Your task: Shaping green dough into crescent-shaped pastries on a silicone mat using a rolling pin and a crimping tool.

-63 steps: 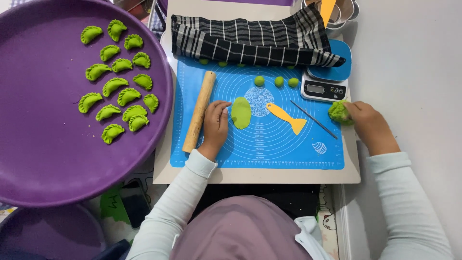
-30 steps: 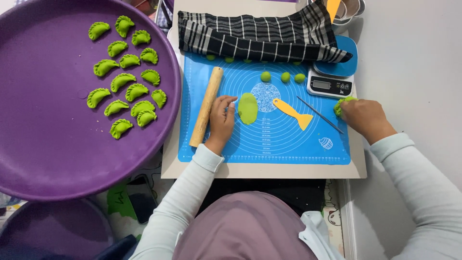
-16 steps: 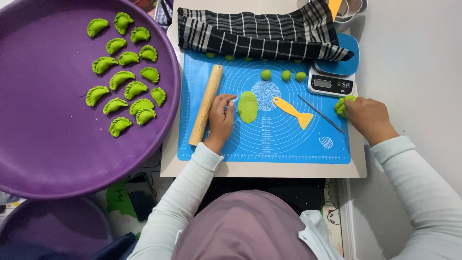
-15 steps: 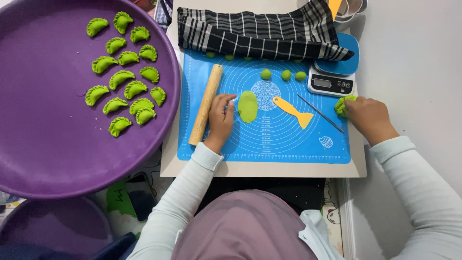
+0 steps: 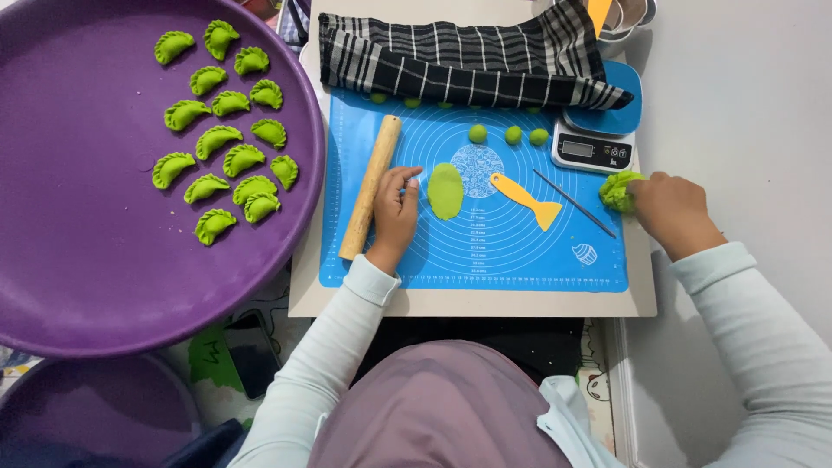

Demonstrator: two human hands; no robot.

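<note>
My left hand [image 5: 395, 211] rests flat on the blue silicone mat [image 5: 485, 251], fingers lightly spread, between a wooden rolling pin [image 5: 370, 186] and a flattened oval of green dough [image 5: 445, 191]. It holds nothing. My right hand [image 5: 672, 206] is at the mat's right edge, closed on a lump of green dough [image 5: 619, 189]. Three small green dough balls [image 5: 508, 134] sit in a row at the far side of the mat. A yellow scraper [image 5: 526, 198] and a thin dark stick [image 5: 574, 203] lie on the mat between my hands.
A big purple tray [image 5: 104, 286] at the left holds several pleated green dumplings [image 5: 227, 159]. A black-and-white checked cloth [image 5: 468, 56] lies across the mat's far edge. A small kitchen scale [image 5: 594, 149] stands at the back right. A phone [image 5: 251, 351] lies below the board.
The view has shifted slightly. My right hand stays on the green dough lump at the mat's right edge, and my left hand stays beside the flattened dough.
</note>
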